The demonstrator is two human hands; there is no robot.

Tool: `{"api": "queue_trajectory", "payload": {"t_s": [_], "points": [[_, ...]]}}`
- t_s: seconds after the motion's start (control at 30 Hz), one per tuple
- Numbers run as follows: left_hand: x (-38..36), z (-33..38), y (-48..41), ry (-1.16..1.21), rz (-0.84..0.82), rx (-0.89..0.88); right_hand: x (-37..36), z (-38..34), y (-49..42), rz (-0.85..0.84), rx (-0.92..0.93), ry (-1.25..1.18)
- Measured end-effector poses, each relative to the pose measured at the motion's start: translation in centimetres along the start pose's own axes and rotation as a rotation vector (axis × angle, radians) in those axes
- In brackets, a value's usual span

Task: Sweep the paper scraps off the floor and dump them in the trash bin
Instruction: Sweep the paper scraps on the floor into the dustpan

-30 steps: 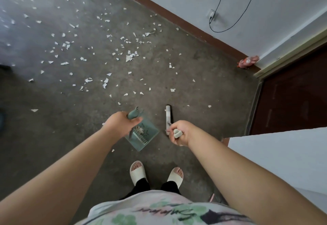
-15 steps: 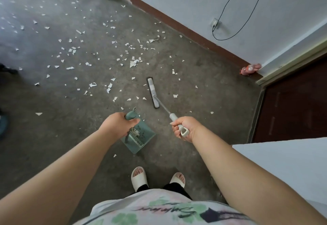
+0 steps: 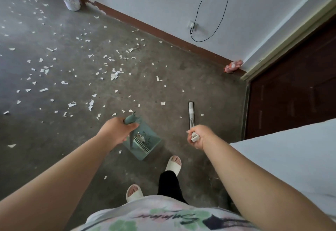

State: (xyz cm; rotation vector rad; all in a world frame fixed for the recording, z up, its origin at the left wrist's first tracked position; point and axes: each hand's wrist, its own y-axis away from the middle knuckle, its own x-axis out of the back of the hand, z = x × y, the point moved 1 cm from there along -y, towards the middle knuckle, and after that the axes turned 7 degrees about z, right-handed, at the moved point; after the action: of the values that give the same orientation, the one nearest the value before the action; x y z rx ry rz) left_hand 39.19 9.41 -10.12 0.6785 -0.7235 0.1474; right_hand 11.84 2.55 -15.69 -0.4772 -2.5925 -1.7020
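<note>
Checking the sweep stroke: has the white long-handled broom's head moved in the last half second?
Yes. The white broom head swung right toward the dark brown door, crossing a paper scrap.

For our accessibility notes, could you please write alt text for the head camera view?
A person stands on a concrete floor strewn with white paper scraps, the left hand gripping a teal dustpan by its handle and the right hand gripping a broom. A pink toy lies by the wall beside a dark door.
</note>
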Motion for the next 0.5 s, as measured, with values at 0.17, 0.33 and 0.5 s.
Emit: {"api": "queue_trajectory", "payload": {"t_s": [0.17,0.33,0.5], "points": [[-2.2,4.2,-1.4,0.065,0.009,0.004,4.2,-3.2,-2.5,0.067,-0.014,-0.053],[-4.7,8.8,-3.2,-0.009,-0.013,-0.004,7.5,-7.2,-5.7,0.085,-0.055,-0.043],[-7.4,13.4,-5.1,-0.026,-0.035,-0.014,10.7,-11.4,-8.5,0.13,-0.093,0.032]]}}
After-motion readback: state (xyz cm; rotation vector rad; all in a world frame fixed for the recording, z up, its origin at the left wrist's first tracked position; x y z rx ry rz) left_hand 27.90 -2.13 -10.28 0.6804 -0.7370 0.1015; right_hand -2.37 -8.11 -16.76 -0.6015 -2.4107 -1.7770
